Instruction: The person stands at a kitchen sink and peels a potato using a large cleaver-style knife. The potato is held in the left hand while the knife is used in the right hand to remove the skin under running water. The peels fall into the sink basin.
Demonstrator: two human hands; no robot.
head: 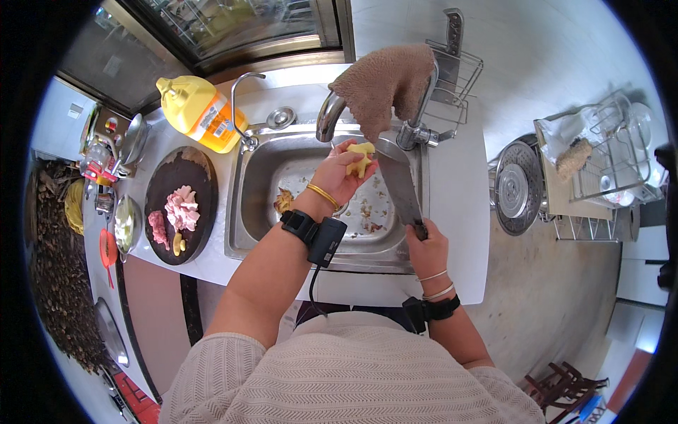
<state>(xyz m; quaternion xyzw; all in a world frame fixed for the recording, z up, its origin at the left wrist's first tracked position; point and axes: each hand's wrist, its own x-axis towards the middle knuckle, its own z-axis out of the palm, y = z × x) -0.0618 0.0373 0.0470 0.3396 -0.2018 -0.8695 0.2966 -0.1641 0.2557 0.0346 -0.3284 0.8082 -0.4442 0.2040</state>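
My left hand (341, 175) grips a peeled, pale yellow piece of ginger root (361, 159) over the stainless steel sink (265, 175). In my right hand (428, 249) is the dark handle of a broad-bladed kitchen cleaver (400, 185). Its blade slants up and to the left across the sink's right part, the far end close to the ginger. Peel scraps (372, 208) are scattered on the sink floor. A larger heap of peelings (284, 200) lies at the left of the basin.
A round dark chopping board (180, 233) left of the sink bears sliced pale meat (183, 208), redder meat (158, 229) and small ginger pieces (179, 244). A brown cloth (389, 79) drapes over the faucet (329, 119). A yellow jug (201, 114) stands behind. Another cleaver (450, 58) sits in a wire rack.
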